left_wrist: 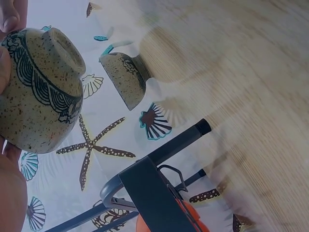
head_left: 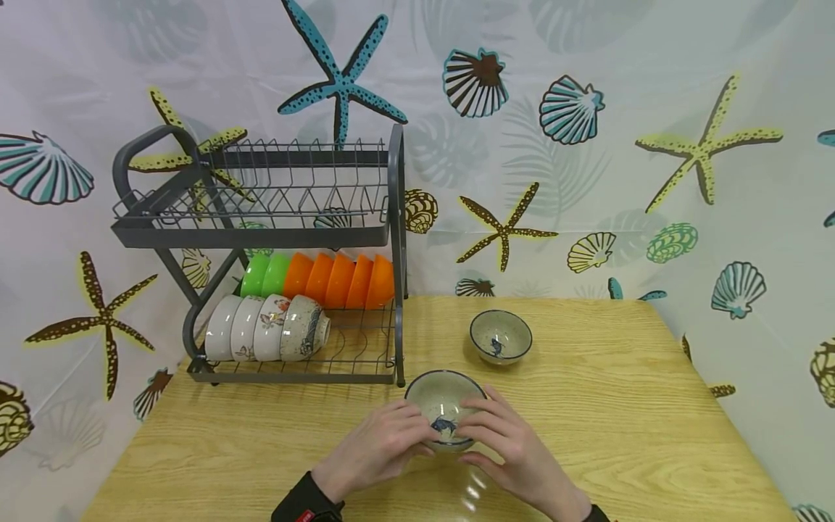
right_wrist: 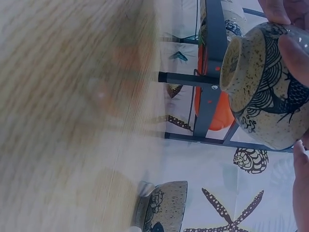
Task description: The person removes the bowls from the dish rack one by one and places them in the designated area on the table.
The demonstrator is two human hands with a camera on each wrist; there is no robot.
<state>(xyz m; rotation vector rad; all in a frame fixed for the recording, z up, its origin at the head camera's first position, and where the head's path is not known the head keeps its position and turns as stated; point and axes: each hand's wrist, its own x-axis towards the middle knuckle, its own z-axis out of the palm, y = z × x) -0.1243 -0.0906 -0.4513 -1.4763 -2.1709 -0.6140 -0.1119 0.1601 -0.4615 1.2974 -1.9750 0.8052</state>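
Head view, left to right: two-tier dish rack [head_left: 300, 378] at left. Lower tier, near row: three white bowls [head_left: 243, 330], at least two printed, then a racked speckled bowl [head_left: 301, 330] with dark patterning. Far row: two green bowls [head_left: 266, 275], then five orange bowls [head_left: 341, 281].

Left hand [head_left: 388, 442], black cuff, is right of the rack on the near side; fingers bent over the left rim of the held speckled bowl [head_left: 438, 395], gripping it. Bowl is off the wood-grain table [head_left: 620, 406], opening up, blue motif inside; wrist views show a dark wave band outside. Right hand [head_left: 505, 442] grips its right rim: fingers curved inside, thumb outside. Loose speckled bowl [head_left: 501, 337] sits upright on the table, farther and to the right, well apart from the rack. Starfish-and-shell cloth [head_left: 587, 36] hangs behind.
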